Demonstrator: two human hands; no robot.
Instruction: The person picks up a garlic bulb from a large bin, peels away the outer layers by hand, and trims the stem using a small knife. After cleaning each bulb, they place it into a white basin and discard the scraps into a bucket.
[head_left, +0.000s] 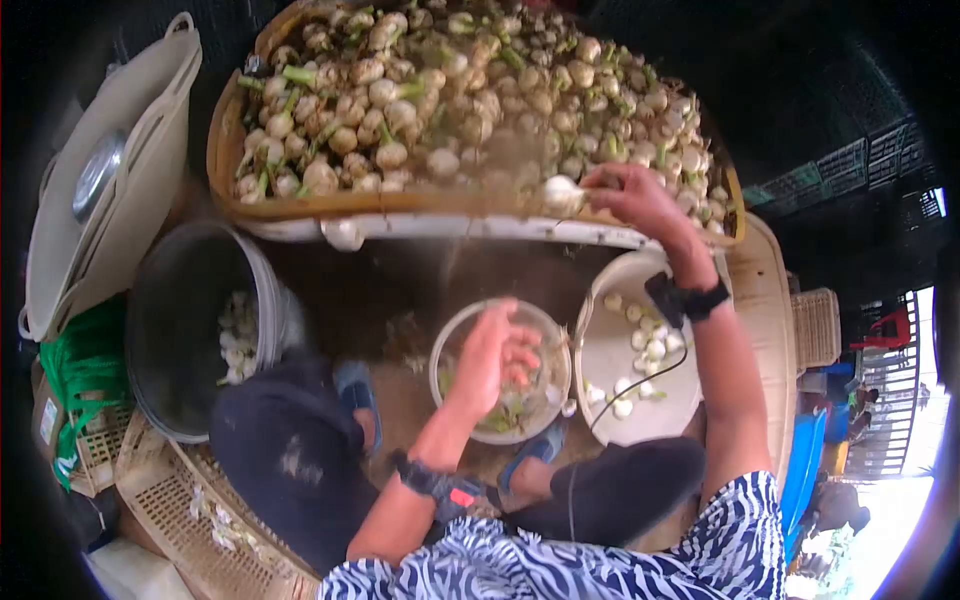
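At the tub's near rim (420, 203), right fingers (612, 180) pinch a bulb (562, 194), left fingers (518, 354) hanging loosely parted above the bucket (566, 368).

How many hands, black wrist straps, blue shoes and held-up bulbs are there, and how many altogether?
Hands: 2 (left hand, right hand)
Black wrist straps: 2
Blue shoes: 2
Held-up bulb: 1
Total: 7

a round white bulb (563, 194) looks smooth, brownish round bulbs (390, 155) rough and matt, an off-white round plastic tub (680, 390) smooth.
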